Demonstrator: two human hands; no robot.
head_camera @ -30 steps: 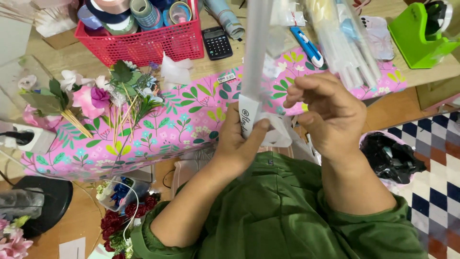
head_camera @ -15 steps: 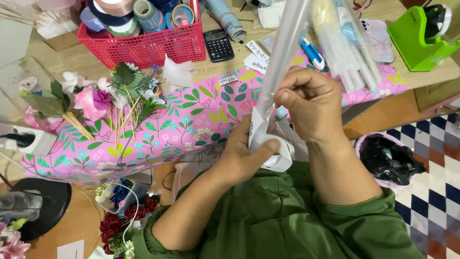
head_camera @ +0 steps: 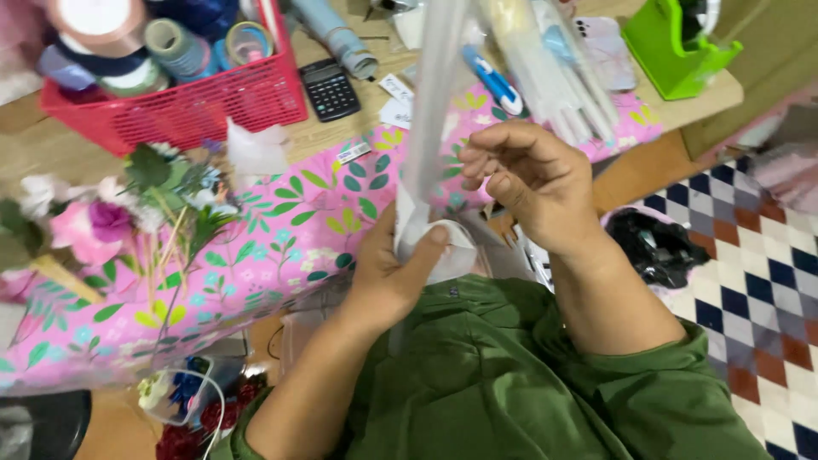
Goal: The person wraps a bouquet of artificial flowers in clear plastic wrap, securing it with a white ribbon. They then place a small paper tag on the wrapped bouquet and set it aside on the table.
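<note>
A long roll of clear wrapping film [head_camera: 434, 102] stands upright in front of me, its top out of view. My left hand [head_camera: 388, 273] grips its lower end, thumb pressed on the white folded base [head_camera: 443, 251]. My right hand [head_camera: 528, 175] is beside the roll on the right, fingers curled against the film; I cannot tell how firmly it pinches it. Below both hands is my green shirt [head_camera: 494, 375].
A pink floral-covered table [head_camera: 281, 247] carries a bunch of artificial flowers [head_camera: 111, 221] at the left. Behind are a red basket of ribbon rolls [head_camera: 170, 94], a black calculator [head_camera: 331, 88], a blue-and-white utility knife [head_camera: 494, 81] and a green tape dispenser [head_camera: 677, 47]. Checkered floor lies at the right.
The film roll has tilted slightly and its base has slid lower toward my chest. My right hand has shifted up along the film while my left thumb stays on the base.
</note>
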